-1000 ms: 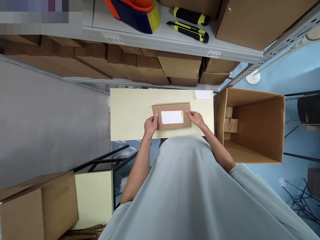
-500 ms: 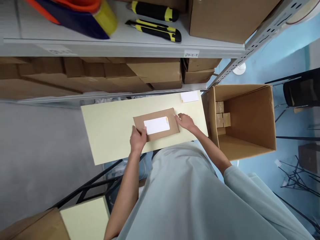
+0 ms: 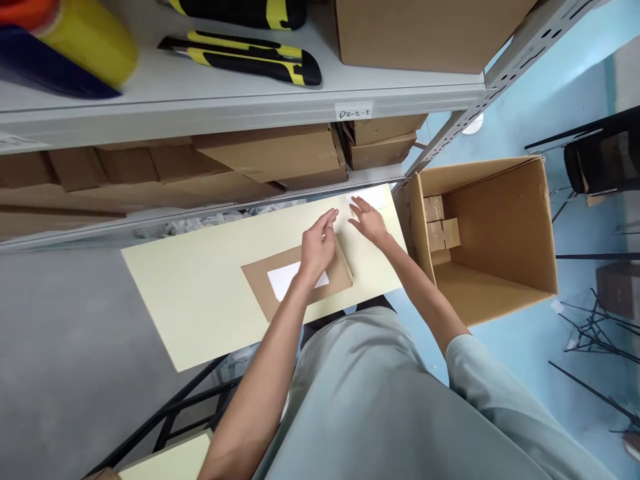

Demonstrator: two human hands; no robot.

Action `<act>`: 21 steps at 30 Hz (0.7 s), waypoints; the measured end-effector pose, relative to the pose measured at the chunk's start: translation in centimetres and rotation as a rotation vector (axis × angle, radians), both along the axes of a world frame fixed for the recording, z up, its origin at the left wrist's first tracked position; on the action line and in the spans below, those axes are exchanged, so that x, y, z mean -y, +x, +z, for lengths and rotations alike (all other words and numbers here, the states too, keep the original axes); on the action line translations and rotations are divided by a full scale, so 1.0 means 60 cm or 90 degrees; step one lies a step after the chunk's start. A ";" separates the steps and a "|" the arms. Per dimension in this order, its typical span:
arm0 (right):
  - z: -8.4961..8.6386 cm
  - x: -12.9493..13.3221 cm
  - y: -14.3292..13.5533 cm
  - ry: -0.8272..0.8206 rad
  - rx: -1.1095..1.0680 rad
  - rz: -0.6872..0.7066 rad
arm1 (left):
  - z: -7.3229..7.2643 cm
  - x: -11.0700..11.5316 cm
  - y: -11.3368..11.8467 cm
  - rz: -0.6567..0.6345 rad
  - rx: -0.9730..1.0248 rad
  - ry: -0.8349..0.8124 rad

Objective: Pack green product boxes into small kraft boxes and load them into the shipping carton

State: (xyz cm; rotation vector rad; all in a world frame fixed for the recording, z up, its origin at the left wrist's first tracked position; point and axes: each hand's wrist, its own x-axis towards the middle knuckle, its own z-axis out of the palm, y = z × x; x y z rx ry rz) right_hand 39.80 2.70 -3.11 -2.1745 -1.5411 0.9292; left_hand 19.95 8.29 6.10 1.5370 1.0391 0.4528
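A flat brown cardboard parcel (image 3: 265,283) with a white label (image 3: 283,279) on top lies on the pale yellow board (image 3: 200,293). My left hand (image 3: 319,245) is over the parcel's right part, its fingers stretched toward the shelf and nothing seen in them; it hides part of the label. At the board's far right corner, my right hand (image 3: 369,221) has its fingers spread at the near edge of a white paper slip (image 3: 376,196). Whether those fingertips touch the slip I cannot tell.
A large open carton (image 3: 500,233) with several small boxes (image 3: 443,233) inside stands right of the board. Above, the metal shelf (image 3: 240,113) carries utility knives (image 3: 250,57) and a carton (image 3: 415,33). More cardboard boxes (image 3: 270,150) fill the level below.
Both hands have let go of the parcel. My left hand has moved up and right across it, my right hand up toward the slip. The view has shifted closer to the shelf.
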 end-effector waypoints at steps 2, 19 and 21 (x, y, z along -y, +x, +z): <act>-0.005 -0.007 -0.003 -0.043 0.005 0.009 | -0.018 -0.003 0.012 -0.003 -0.002 -0.023; -0.022 -0.011 0.000 0.023 0.038 -0.065 | -0.047 0.002 0.029 -0.014 -0.089 0.014; -0.022 -0.009 0.002 0.070 -0.002 -0.130 | -0.053 0.000 0.035 -0.043 -0.119 0.036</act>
